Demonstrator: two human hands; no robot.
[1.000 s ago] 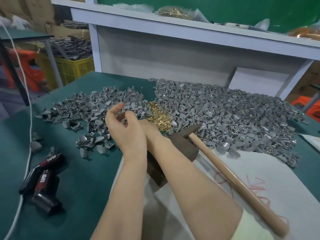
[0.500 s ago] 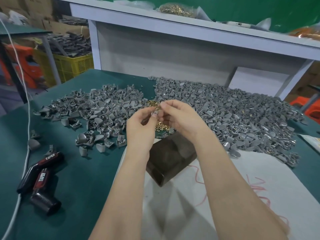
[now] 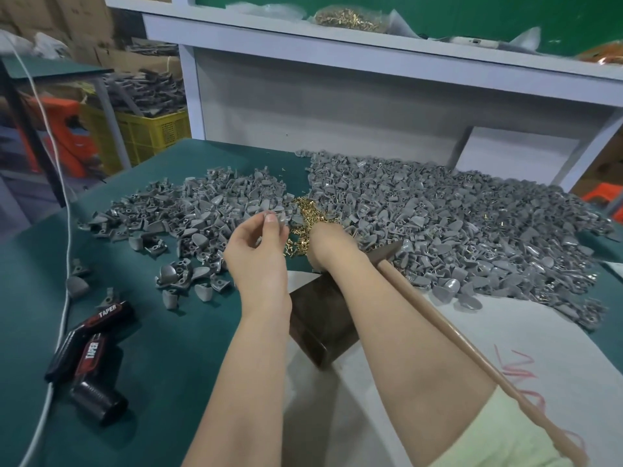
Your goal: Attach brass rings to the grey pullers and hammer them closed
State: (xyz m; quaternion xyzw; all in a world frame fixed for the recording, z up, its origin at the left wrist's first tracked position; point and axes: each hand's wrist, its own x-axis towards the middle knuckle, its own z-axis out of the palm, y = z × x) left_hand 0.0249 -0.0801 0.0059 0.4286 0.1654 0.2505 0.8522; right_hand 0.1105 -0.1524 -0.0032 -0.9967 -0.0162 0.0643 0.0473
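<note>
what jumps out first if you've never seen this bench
Two big heaps of grey pullers cover the far green table, with a gold pile of brass rings between them. The left hand pinches one puller there; the right hand dips into the rings, beside a hammer.

Right hand [image 3: 332, 244]: fingers hidden behind its back, among small brass rings [image 3: 303, 214]. Left hand [image 3: 259, 254]: pinched grey plastic puller [image 3: 279, 218] blurred.
</note>
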